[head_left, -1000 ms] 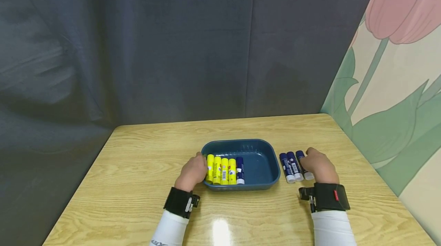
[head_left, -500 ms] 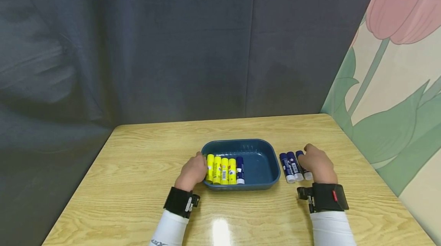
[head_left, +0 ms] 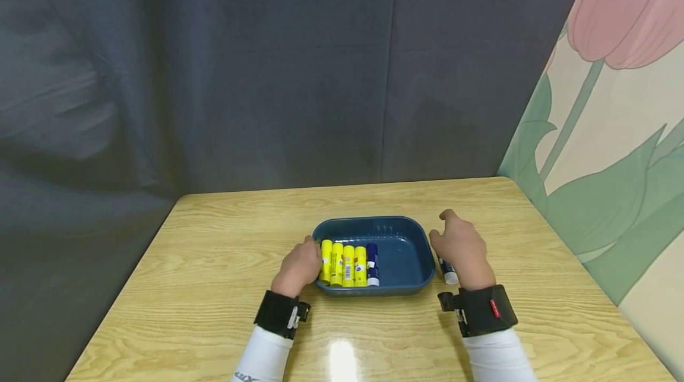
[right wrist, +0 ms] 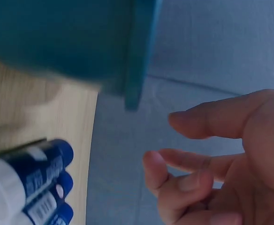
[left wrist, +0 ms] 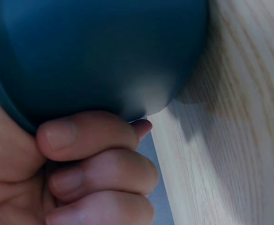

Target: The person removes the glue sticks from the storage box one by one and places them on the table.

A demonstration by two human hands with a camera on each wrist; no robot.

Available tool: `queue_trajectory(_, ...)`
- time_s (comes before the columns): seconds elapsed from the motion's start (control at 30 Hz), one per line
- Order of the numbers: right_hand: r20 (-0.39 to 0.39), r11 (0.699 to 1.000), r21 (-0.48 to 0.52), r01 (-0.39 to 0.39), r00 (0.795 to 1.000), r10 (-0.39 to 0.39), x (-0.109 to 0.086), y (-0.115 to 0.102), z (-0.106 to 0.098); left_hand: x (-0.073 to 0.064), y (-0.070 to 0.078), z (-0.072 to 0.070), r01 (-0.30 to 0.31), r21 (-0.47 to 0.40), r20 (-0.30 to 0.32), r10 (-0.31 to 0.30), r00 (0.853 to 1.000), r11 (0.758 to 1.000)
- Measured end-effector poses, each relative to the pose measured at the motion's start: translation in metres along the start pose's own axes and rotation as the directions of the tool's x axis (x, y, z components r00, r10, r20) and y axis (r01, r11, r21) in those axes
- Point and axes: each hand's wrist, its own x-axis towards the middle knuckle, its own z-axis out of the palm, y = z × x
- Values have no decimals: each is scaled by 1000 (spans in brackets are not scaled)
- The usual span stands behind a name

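Note:
A dark blue tray [head_left: 404,258] stands mid-table in the head view. Its left rim is pinched by my left hand [head_left: 300,263], whose fingers [left wrist: 99,136] are curled against the tray wall in the left wrist view. Inside, along the left half, lie several yellow glue sticks [head_left: 336,264] and a single dark blue glue stick [head_left: 372,264] with a white end. My right hand [head_left: 459,245] hovers at the tray's right side, thumb and fingers apart, holding nothing. Under it, three blue glue sticks [right wrist: 31,176] lie side by side on the table, mostly hidden in the head view.
The wooden table [head_left: 224,251] reaches back to a dark grey curtain [head_left: 288,85]. On the right rises a wall [head_left: 604,168] painted with a pink tulip and green leaves. Each wrist wears a black camera strap [head_left: 487,311].
My right hand has moved left from the rightmost loose glue stick toward the tray's right rim, now covering most of the loose sticks. My left hand and the tray stay put.

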Motion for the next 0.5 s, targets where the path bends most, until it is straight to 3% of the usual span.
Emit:
queue_trajectory(0.23, -59, 999, -3, 39, 997, -39, -1, -14, 13, 0, -1, 0, -11, 2, -8, 11, 1000, 1000)
queue_trajectory(0.5, -43, 999, 5, 51, 998, -51, 0, -33, 30, -1, -1, -1, -6, 5, -12, 6, 1000, 1000)
